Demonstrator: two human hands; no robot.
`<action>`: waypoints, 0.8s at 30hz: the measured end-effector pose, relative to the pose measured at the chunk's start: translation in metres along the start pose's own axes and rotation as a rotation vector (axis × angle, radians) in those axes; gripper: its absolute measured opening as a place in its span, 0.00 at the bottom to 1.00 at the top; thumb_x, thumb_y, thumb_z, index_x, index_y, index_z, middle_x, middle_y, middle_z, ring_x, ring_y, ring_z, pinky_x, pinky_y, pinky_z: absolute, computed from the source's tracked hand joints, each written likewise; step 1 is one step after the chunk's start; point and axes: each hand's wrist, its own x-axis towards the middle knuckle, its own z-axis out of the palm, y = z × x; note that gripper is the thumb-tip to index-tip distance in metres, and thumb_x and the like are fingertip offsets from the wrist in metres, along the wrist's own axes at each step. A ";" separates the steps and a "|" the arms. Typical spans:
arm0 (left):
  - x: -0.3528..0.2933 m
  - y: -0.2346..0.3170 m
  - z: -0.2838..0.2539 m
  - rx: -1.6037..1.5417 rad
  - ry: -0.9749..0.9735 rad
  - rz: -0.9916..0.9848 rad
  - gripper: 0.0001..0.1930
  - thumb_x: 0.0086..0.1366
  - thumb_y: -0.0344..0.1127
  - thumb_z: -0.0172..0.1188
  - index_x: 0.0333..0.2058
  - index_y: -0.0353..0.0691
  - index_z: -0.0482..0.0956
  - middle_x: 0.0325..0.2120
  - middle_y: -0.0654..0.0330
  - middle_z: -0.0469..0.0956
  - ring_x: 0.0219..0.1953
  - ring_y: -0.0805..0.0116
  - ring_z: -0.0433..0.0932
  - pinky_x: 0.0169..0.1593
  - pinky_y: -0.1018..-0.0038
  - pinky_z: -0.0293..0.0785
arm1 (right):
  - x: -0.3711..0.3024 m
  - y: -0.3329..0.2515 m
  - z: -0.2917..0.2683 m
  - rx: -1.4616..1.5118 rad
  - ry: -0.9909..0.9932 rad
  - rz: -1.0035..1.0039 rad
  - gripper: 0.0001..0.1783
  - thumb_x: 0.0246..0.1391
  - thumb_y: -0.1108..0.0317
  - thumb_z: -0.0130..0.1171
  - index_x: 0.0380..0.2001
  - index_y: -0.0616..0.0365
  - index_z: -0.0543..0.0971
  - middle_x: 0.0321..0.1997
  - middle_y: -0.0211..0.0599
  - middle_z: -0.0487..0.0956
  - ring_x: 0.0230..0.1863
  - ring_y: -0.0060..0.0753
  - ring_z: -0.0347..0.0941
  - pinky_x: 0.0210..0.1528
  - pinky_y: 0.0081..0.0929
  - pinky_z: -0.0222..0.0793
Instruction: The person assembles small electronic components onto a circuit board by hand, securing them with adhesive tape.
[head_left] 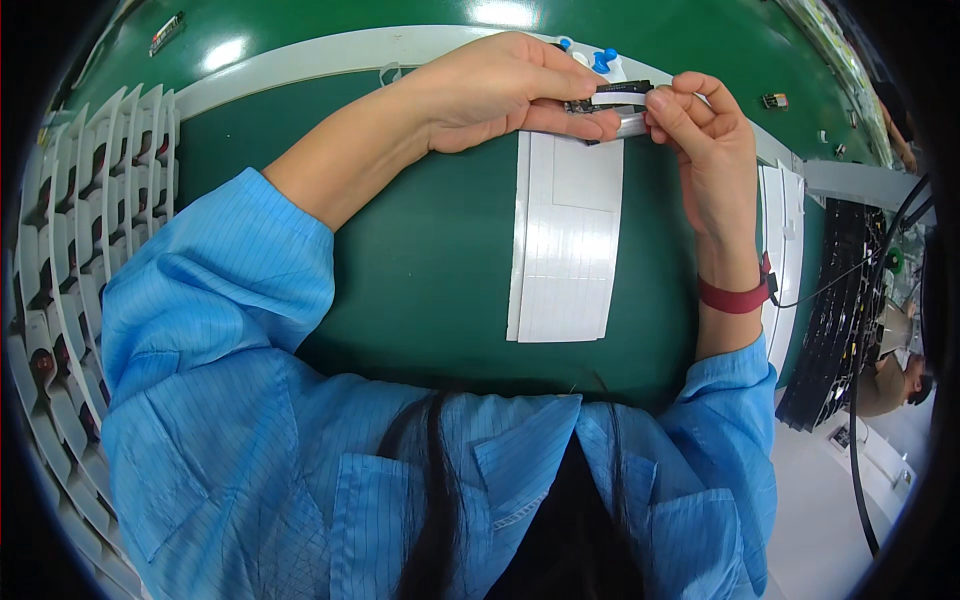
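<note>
My left hand (510, 95) is closed on a small black part (580, 105), possibly a circuit board, above the far end of the mat. A narrow white strip (620, 99) runs along this part to my right hand (705, 125). Thumb and forefinger of that hand pinch at the strip's end. Just below it a shiny, silvery piece (632, 126) shows between the hands; what it is I cannot tell. Under the hands lies a stack of white sheets (565, 260) marked off into strips, its far end partly hidden.
White racks (70, 250) with dark round parts stand at the left. Blue-and-white pushpin-shaped pieces (604, 62) sit beyond my hands. A red wrist strap (735, 297) with a cord is on my right wrist. Black trays (840, 310) and another person (890, 385) are at the right.
</note>
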 end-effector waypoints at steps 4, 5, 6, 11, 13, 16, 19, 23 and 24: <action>-0.005 0.004 -0.005 0.026 0.023 0.004 0.13 0.63 0.31 0.48 0.41 0.25 0.70 0.38 0.46 0.75 0.41 0.65 0.77 0.49 0.77 0.73 | 0.001 -0.003 0.011 -0.076 -0.003 -0.038 0.13 0.45 0.77 0.60 0.34 0.64 0.70 0.27 0.34 0.76 0.27 0.18 0.69 0.30 0.12 0.65; -0.005 0.004 -0.006 0.024 0.024 0.005 0.13 0.63 0.31 0.48 0.41 0.25 0.70 0.38 0.46 0.75 0.41 0.65 0.77 0.49 0.77 0.73 | 0.000 -0.005 0.013 -0.139 0.000 -0.071 0.13 0.45 0.78 0.60 0.34 0.64 0.70 0.27 0.33 0.76 0.28 0.18 0.70 0.30 0.12 0.66; -0.006 0.003 -0.006 0.029 0.020 -0.002 0.13 0.62 0.30 0.48 0.41 0.25 0.70 0.38 0.46 0.75 0.41 0.65 0.77 0.48 0.77 0.73 | -0.002 -0.005 0.016 -0.141 -0.002 -0.071 0.13 0.45 0.78 0.60 0.34 0.64 0.70 0.27 0.33 0.76 0.28 0.18 0.70 0.30 0.12 0.66; -0.006 0.000 -0.003 0.021 0.033 0.009 0.13 0.62 0.30 0.49 0.40 0.24 0.70 0.37 0.48 0.74 0.41 0.63 0.76 0.49 0.74 0.73 | -0.005 -0.003 0.017 -0.331 0.001 -0.271 0.14 0.45 0.79 0.60 0.36 0.66 0.69 0.30 0.33 0.74 0.32 0.18 0.71 0.37 0.11 0.68; -0.007 0.000 -0.001 0.029 0.034 0.024 0.13 0.62 0.29 0.49 0.40 0.24 0.70 0.37 0.48 0.74 0.41 0.63 0.76 0.49 0.74 0.73 | -0.005 -0.002 0.016 -0.315 0.007 -0.257 0.14 0.45 0.79 0.60 0.36 0.66 0.69 0.30 0.33 0.74 0.32 0.18 0.71 0.36 0.11 0.68; -0.007 0.001 0.000 0.031 0.026 0.026 0.12 0.61 0.29 0.50 0.40 0.24 0.70 0.37 0.49 0.74 0.41 0.63 0.76 0.49 0.73 0.73 | -0.004 -0.005 0.015 -0.320 0.025 -0.244 0.13 0.45 0.79 0.60 0.35 0.66 0.69 0.30 0.34 0.74 0.32 0.18 0.71 0.36 0.11 0.68; -0.007 0.000 0.000 0.073 0.027 0.043 0.12 0.61 0.29 0.49 0.40 0.24 0.70 0.37 0.48 0.74 0.41 0.63 0.77 0.48 0.73 0.74 | -0.007 -0.010 0.021 -0.605 0.095 -0.355 0.13 0.45 0.78 0.60 0.34 0.66 0.70 0.30 0.34 0.75 0.31 0.19 0.71 0.35 0.12 0.68; -0.011 0.005 0.001 0.070 -0.014 0.024 0.14 0.61 0.29 0.50 0.42 0.23 0.70 0.34 0.46 0.76 0.37 0.63 0.78 0.44 0.76 0.76 | 0.001 -0.014 0.009 -0.309 0.012 -0.135 0.12 0.45 0.76 0.61 0.34 0.65 0.72 0.29 0.33 0.76 0.29 0.20 0.72 0.32 0.13 0.68; -0.012 0.007 0.001 0.039 -0.062 0.008 0.15 0.61 0.30 0.50 0.42 0.23 0.70 0.33 0.46 0.76 0.36 0.64 0.78 0.41 0.77 0.77 | 0.001 -0.018 0.001 -0.310 0.017 -0.141 0.12 0.45 0.76 0.61 0.34 0.65 0.72 0.29 0.33 0.76 0.29 0.20 0.72 0.32 0.13 0.68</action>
